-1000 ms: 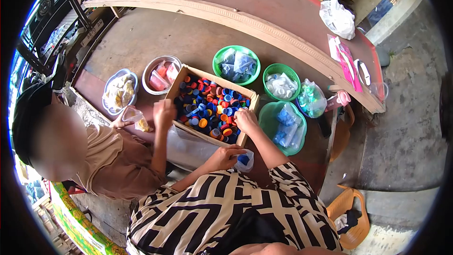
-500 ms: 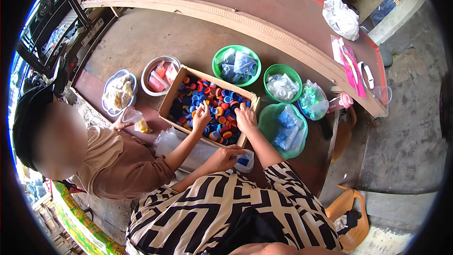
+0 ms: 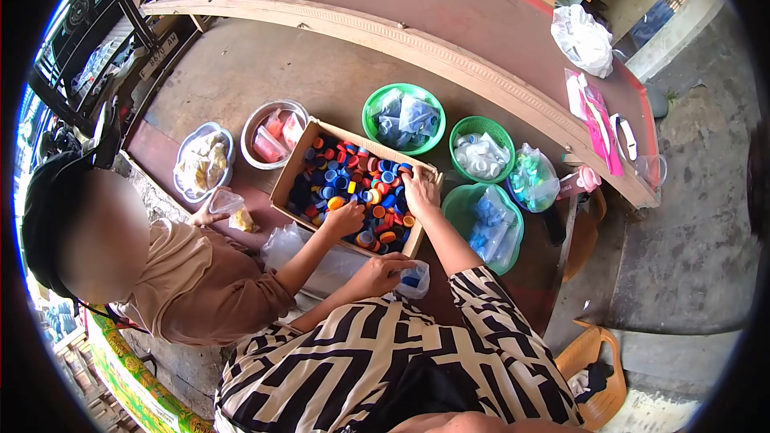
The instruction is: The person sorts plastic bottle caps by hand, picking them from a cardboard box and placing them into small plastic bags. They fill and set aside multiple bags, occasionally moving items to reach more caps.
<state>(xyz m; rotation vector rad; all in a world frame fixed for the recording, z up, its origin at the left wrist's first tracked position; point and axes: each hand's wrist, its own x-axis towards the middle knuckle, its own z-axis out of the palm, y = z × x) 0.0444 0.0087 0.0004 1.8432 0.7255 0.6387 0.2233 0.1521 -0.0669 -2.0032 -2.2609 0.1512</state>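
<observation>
Low at centre, the left hand (image 3: 378, 274) is pinching a small clear plastic bag (image 3: 411, 281) holding something blue. Mid-frame, the right hand (image 3: 421, 196) is hanging over multicoloured round plastic caps (image 3: 353, 183) filling an open brown cardboard box (image 3: 292, 163); whether it is gripping any, I cannot tell.

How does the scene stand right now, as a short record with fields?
left hand: holding a small bag with something blue inside
right hand: at the right side of the box; grip cannot be made out
box contents: loose caps, mixed colours
co-worker: one hand among the caps, other hand holding a clear bag with yellowish contents
bowls: silver bowl with red contents, others around
</observation>
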